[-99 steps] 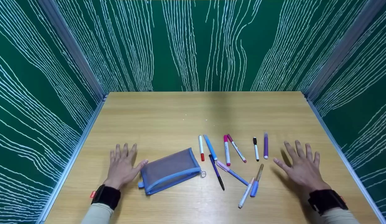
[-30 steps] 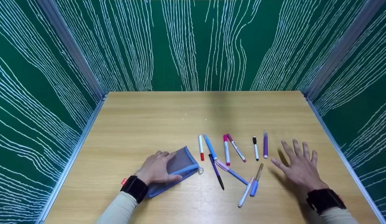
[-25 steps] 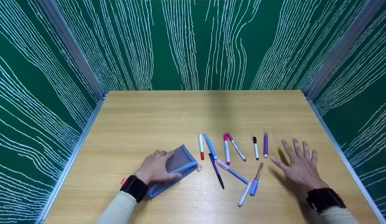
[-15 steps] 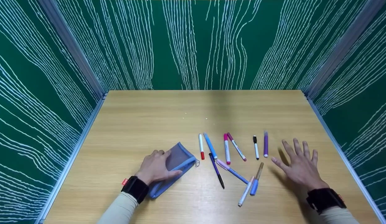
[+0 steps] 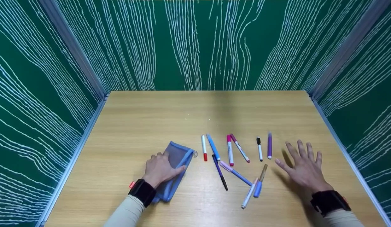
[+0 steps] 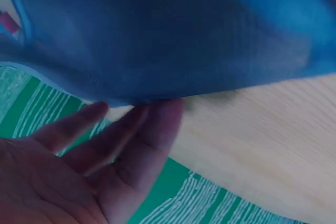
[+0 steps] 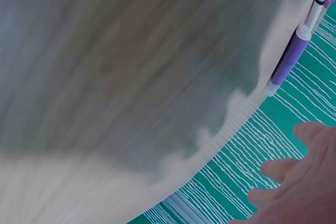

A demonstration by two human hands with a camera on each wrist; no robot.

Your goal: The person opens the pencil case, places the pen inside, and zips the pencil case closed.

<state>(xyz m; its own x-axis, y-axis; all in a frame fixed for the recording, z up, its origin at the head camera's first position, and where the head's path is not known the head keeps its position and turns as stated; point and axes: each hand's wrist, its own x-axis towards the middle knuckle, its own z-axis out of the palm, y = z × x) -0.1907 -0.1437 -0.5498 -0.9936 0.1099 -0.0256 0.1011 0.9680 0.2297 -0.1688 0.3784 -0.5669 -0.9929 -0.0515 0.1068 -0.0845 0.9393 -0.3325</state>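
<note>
My left hand (image 5: 160, 170) grips the blue mesh zip pouch (image 5: 179, 154) across its width, thumb over the near side and fingers at the far edge. The pouch stands slanted on the table, a metal ring (image 5: 195, 153) at its upper right corner. In the left wrist view, fingertips (image 6: 165, 111) press the edge of the pouch's mesh (image 6: 147, 40). My right hand (image 5: 304, 171) is spread, palm down, at the right, holding nothing. Nearest to it lie a purple marker (image 5: 269, 145) and a gold-and-blue pen (image 5: 258, 187).
Between the hands lie a red-capped white marker (image 5: 204, 146), a light blue marker (image 5: 213, 147), a pink-capped marker (image 5: 230, 151), a black-capped marker (image 5: 259, 148), a dark purple pen (image 5: 219, 171) and several others. Green, white-lined walls (image 5: 208, 47) enclose the wooden table (image 5: 145, 116).
My left hand has moved right from the table onto the pouch and gripped it. The pouch has turned counterclockwise, more upright in the head view. The right hand has hardly moved.
</note>
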